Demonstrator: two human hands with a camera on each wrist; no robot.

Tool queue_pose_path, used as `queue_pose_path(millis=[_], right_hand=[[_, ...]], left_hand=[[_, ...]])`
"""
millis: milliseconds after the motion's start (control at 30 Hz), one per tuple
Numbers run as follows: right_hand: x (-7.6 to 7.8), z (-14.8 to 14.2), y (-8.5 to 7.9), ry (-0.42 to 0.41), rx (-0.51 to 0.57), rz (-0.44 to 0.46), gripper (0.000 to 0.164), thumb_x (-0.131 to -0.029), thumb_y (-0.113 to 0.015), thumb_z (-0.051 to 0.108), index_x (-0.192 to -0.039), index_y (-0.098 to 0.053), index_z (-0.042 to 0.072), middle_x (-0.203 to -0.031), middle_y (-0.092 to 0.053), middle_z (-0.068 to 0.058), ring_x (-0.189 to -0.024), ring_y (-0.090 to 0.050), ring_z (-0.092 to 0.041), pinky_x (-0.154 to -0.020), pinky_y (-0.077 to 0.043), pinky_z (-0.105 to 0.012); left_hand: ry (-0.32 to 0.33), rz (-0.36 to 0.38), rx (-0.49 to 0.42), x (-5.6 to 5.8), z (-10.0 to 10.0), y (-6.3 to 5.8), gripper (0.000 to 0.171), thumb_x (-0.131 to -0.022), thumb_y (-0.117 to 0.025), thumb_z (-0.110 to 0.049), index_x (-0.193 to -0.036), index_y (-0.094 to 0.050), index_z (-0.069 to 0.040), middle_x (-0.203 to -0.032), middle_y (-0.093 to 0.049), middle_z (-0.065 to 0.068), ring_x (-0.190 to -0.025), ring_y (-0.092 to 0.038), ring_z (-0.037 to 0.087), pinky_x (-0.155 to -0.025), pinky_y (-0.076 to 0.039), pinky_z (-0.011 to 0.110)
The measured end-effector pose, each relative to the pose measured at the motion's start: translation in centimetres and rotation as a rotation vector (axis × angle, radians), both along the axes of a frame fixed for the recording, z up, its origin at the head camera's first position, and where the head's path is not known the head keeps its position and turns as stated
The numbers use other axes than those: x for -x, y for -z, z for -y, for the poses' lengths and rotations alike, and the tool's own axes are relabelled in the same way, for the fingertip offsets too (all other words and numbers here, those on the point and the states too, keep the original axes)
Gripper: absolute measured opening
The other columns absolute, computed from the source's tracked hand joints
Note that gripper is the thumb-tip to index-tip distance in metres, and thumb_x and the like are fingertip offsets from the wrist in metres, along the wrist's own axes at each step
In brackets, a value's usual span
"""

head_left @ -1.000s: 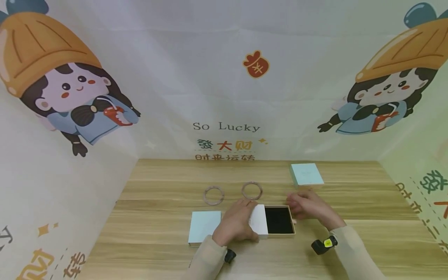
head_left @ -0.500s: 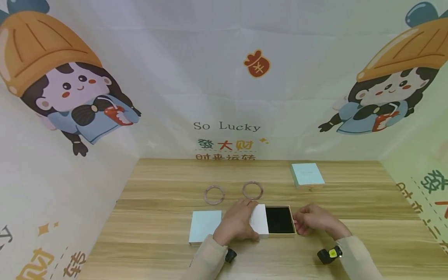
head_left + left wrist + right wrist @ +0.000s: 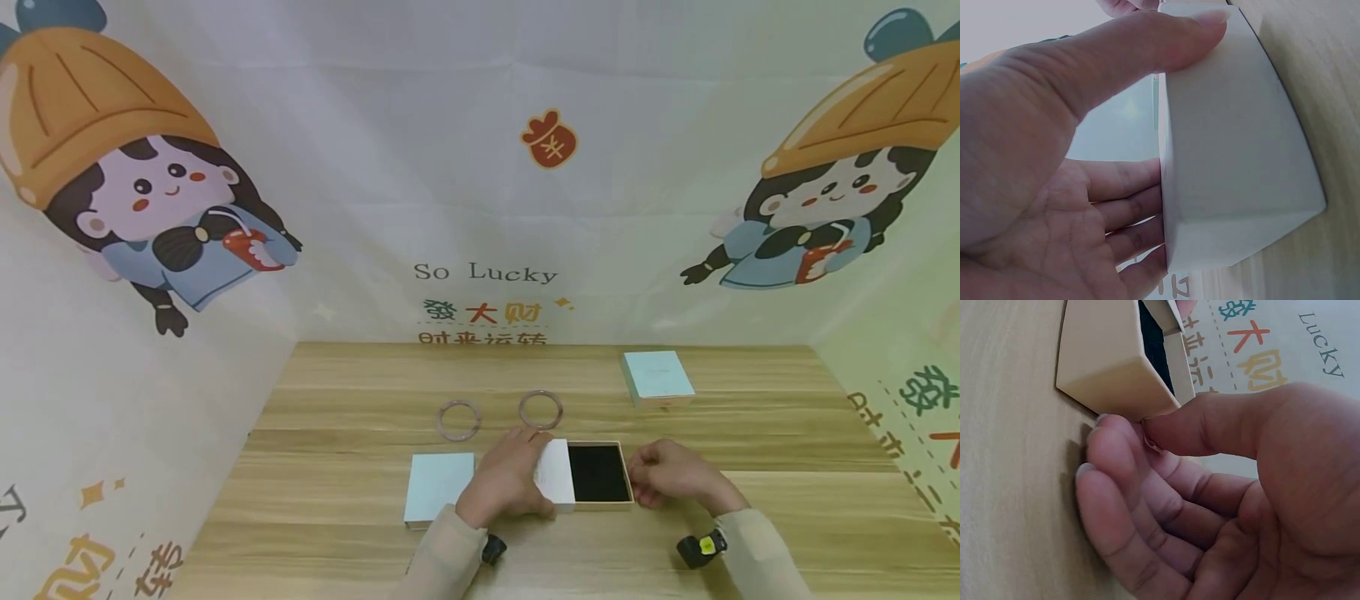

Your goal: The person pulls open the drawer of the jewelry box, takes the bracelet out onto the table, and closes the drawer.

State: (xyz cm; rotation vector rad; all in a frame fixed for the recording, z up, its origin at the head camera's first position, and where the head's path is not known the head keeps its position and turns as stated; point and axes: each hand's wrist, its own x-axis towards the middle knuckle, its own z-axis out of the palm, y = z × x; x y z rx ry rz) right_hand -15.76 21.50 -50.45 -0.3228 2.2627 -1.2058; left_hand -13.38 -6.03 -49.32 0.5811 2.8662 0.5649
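My left hand (image 3: 504, 477) grips the white sleeve (image 3: 555, 477) of a small drawer box, the thumb along the near side and the fingers at the far side. From the sleeve's right end the drawer (image 3: 604, 505) stands partly pulled out, its black lining (image 3: 598, 472) bare to view. At the drawer's right end is my right hand (image 3: 677, 475). In the right wrist view its thumb and curled fingers pinch a small loop-like pull tab (image 3: 1152, 444) on the drawer's end wall.
Behind the box lie two pale, purplish bangles, a left bangle (image 3: 459, 438) and a right bangle (image 3: 541, 427). A light blue box (image 3: 438, 485) sits left of the left hand. Another light blue box (image 3: 660, 373) stands at the back right, before the printed backdrop (image 3: 615, 208).
My right hand has come forward from the drawer's back right corner to its end, where it now pinches the tab. The left hand and the drawer look unmoved.
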Motion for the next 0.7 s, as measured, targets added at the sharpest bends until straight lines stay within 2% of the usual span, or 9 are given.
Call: queue_pose_path(millis=[300,700], right_hand=[[-0.02,0.25,0.35,-0.004,0.033,-0.07,0.014,-0.097,-0.057,0.002,-0.091,-0.068,-0.004,-0.074,-0.067,-0.005,-0.065,-0.065,-0.014,-0.058,-0.059,-0.026],[-0.01,0.87,0.82,-0.001,0.038,-0.093,0.011,-0.093,-0.058,0.0,-0.088,-0.068,-0.003,-0.073,-0.067,-0.004,-0.064,-0.064,-0.013,-0.057,-0.057,-0.025]], left_hand=[[0.003,-0.014,-0.01,0.05,-0.01,0.07,0.094,-0.059,-0.099,-0.034,-0.14,-0.057,-0.011,-0.137,-0.061,0.002,-0.121,-0.054,0.019,-0.106,-0.049,0.032],[0.002,-0.013,-0.021,-0.11,-0.27,-0.14,0.093,-0.059,-0.1,-0.032,-0.138,-0.058,-0.01,-0.136,-0.061,0.003,-0.125,-0.055,0.022,-0.11,-0.047,0.035]])
